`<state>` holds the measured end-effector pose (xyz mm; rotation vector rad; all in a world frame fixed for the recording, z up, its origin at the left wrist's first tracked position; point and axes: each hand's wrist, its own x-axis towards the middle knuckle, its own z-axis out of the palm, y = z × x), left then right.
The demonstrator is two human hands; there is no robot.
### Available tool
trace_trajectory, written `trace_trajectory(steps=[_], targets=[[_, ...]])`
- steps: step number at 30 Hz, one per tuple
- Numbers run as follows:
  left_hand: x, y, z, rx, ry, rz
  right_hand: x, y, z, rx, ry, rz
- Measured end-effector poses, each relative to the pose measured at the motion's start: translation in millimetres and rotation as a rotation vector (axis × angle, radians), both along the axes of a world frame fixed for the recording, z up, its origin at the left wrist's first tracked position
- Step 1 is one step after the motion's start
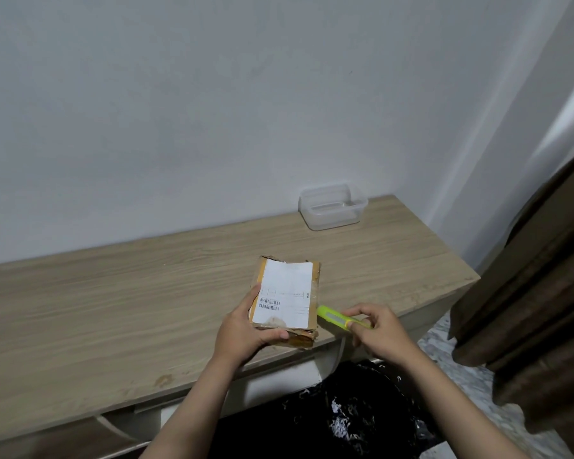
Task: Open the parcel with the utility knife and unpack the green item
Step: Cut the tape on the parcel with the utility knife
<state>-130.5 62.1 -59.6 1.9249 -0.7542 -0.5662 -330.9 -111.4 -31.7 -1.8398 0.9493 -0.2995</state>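
Just below the frame's centre, the left hand (242, 329) grips the taped parcel (285, 298) on the desk (113, 293). The right hand (375, 329) holds the yellow-green utility knife (337, 318), its tip at the parcel's right edge. The parcel looks sealed, though cutting may have started; the green item remains unseen.

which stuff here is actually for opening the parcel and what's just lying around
For the job:
- parcel, held by the left hand
- utility knife, gripped in the right hand, tip at the parcel's right edge

Just lying about:
- clear plastic tub at the back of the table
- brown curtain
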Motion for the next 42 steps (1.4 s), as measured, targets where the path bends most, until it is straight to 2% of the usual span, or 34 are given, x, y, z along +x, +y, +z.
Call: trace_trajectory(steps=[11, 16, 19, 23, 25, 30, 36, 42], targets=[[-14.6, 4.8, 7.6, -0.057, 0.009, -0.040, -9.1, 21.2, 1.4, -0.110, -0.109, -0.244], [29.7, -0.5, 6.0, 0.018, 0.020, -0.016, -7.8, 43.0, 6.8, -0.050, -0.162, -0.284], [65.3, -19.3, 11.1, 0.064, 0.010, -0.117, -10.8, 55.3, 10.2, -0.040, -0.176, -0.305], [87.4, -40.7, 20.8, 0.120, 0.034, -0.351, -20.8, 73.1, 9.9, -0.033, -0.185, -0.336], [89.5, -46.6, 18.7, 0.128, 0.076, -0.373, -25.8, 80.8, 7.7, -0.027, -0.186, -0.352], [90.7, -32.4, 19.5, 0.168, -0.002, -0.317, -31.0, 89.3, 4.2, -0.033, -0.179, -0.400], [69.8, 18.9, 11.6, 0.267, -0.242, 0.002, -2.0, 100.1, 3.2, -0.047, -0.199, -0.421], [57.0, 49.4, 3.1, 0.214, -0.180, -0.008, 32.5, 105.1, 6.4, -0.127, -0.147, -0.358]])
